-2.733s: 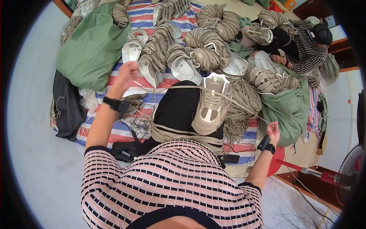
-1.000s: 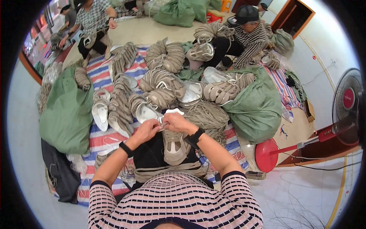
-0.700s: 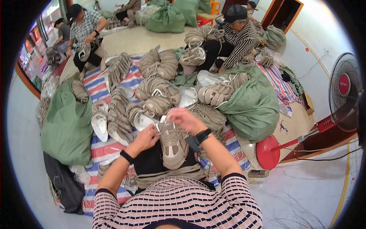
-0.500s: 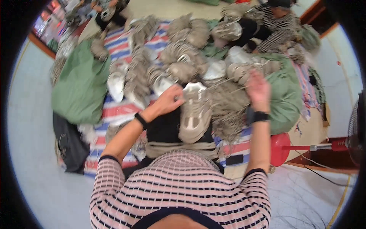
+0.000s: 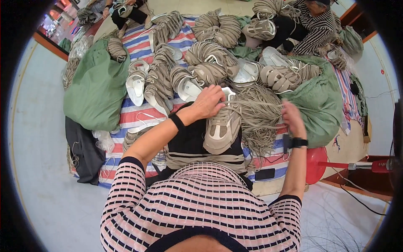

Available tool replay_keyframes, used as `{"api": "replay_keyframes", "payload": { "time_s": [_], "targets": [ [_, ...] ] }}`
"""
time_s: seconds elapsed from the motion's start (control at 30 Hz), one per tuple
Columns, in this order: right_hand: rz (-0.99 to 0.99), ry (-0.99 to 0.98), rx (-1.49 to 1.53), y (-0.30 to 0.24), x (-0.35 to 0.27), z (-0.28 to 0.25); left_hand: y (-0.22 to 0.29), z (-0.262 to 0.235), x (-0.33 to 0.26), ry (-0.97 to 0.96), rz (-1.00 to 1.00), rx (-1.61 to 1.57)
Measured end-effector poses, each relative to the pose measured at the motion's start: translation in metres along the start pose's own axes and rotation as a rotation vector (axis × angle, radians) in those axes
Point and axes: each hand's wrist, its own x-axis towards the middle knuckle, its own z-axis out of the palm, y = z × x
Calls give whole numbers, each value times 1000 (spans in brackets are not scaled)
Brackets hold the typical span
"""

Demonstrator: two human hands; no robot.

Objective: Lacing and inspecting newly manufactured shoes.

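Observation:
A beige sneaker point(image 5: 221, 128) rests on my black-clad lap, toe toward me. My left hand point(image 5: 208, 102) lies on its upper end, fingers curled on the tongue and lace area. My right hand point(image 5: 292, 118) is out to the right, pinching a beige shoelace point(image 5: 256, 103) that runs taut from the sneaker. A heap of loose beige laces point(image 5: 260, 122) lies between the shoe and my right hand. Both wrists carry black bands.
Stacks of beige sneakers point(image 5: 210, 71) cover a striped mat point(image 5: 133, 112). Green sacks lie at left point(image 5: 94, 86) and right point(image 5: 321, 105). A person in stripes point(image 5: 312, 25) sits at the far side. A red fan base point(image 5: 317, 166) stands at right.
My right hand has pulled away from the shoe to the right, drawing the lace out. My left hand stays on the sneaker's top. The view has swung.

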Motion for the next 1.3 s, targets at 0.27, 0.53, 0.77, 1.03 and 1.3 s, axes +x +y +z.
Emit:
{"api": "replay_keyframes", "payload": {
  "time_s": [0.27,0.53,0.77,1.03,1.3],
  "targets": [
    [-268,-475,-70,-10,-19,126,0,-1,16,-180,-322,-412],
    [-585,-125,-342,22,-10,154,-69,-102,-71,505,-905,-928],
    [-292,-262,-227,31,-28,143,-73,-149,-110,-293,-1178,100],
    [-418,-291,-68,20,-34,148,-11,-47,-9,-95,-271,-49],
    [-128,-451,115,13,-36,142,4,12,19,-129,-103,88]
  ]
}}
